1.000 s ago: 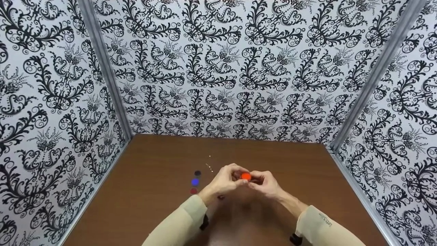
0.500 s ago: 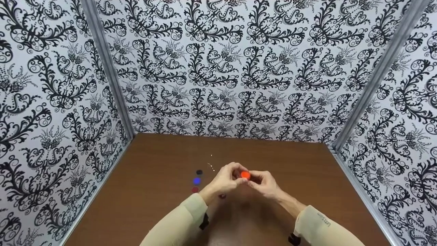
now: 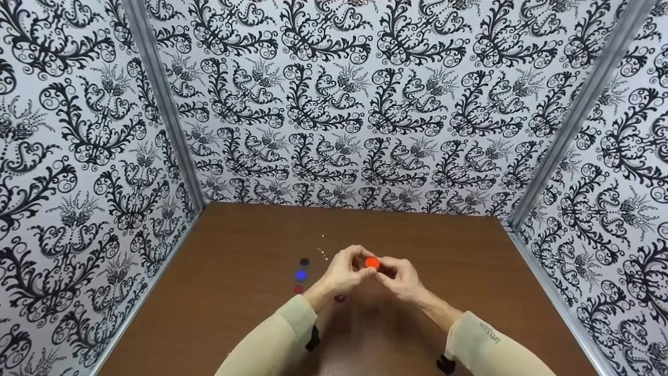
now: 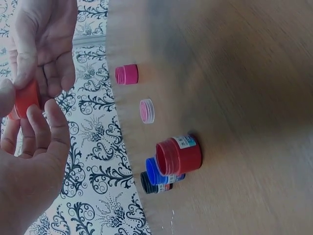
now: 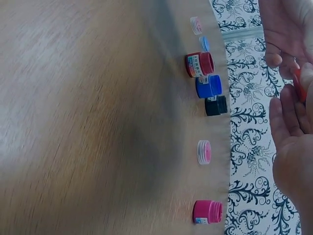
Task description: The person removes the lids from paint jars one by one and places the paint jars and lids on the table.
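Note:
Both hands meet over the table's middle around a small orange paint jar. Thumb and fingertips of the left hand pinch the jar from its left side. From the other side, the right hand grips it with thumb and curled fingers. In the left wrist view the orange jar is partly covered by fingertips. Only a sliver of the orange jar shows in the right wrist view. Standing on the table are a red jar, a blue jar, a black jar and a pink jar, all uncapped.
A clear lid with pink paint lies near the pink jar. Another such lid and a blue lid lie past the red jar. Small light specks mark the brown table. Patterned walls enclose it.
Both hands, with the orange jar between them, have shifted slightly up and left in the head view. The jars on the table stay where they were.

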Tool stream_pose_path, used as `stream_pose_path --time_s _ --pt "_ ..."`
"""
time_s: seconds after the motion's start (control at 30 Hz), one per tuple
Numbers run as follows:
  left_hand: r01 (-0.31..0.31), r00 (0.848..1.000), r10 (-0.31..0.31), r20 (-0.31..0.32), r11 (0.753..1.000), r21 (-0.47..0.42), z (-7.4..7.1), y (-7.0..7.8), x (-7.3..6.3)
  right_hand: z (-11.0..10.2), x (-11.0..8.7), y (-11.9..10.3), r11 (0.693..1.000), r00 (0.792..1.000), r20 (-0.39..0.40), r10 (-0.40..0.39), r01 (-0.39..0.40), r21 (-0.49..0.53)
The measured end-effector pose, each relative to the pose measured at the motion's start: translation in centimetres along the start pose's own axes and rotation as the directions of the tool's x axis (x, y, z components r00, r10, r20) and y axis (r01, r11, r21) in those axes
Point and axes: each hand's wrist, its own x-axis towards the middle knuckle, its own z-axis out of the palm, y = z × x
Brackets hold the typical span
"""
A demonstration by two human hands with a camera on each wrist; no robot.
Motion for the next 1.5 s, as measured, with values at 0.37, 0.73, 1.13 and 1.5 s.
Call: stream_pose_path --time_s 0.37,0.73,1.13,1.5 --pt "0.081 0.993 -0.091 -0.080 0.990 -0.116 1.5 -0.1 0.2 1.2 -0.9 0.1 0.999 0.987 -0.162 -0.023 0.017 -0.038" --pt "0.042 0.999 -0.042 0.004 0.981 -0.190 1.0 -0.3 0.5 0.0 -0.6 -0.3 0.994 0.994 -0.051 0.097 -0.094 0.057" --pt "-0.003 0.991 0.023 0.129 0.988 -0.155 0.3 -0.1 0.7 -0.7 -0.7 -0.7 0.992 0.998 -0.022 0.063 -0.060 0.111" --pt "-0.005 0.995 0.009 0.099 0.999 -0.039 0.6 0.4 1.0 -0.9 -0.5 0.0 0.990 1.000 -0.005 -0.002 0.002 0.140"
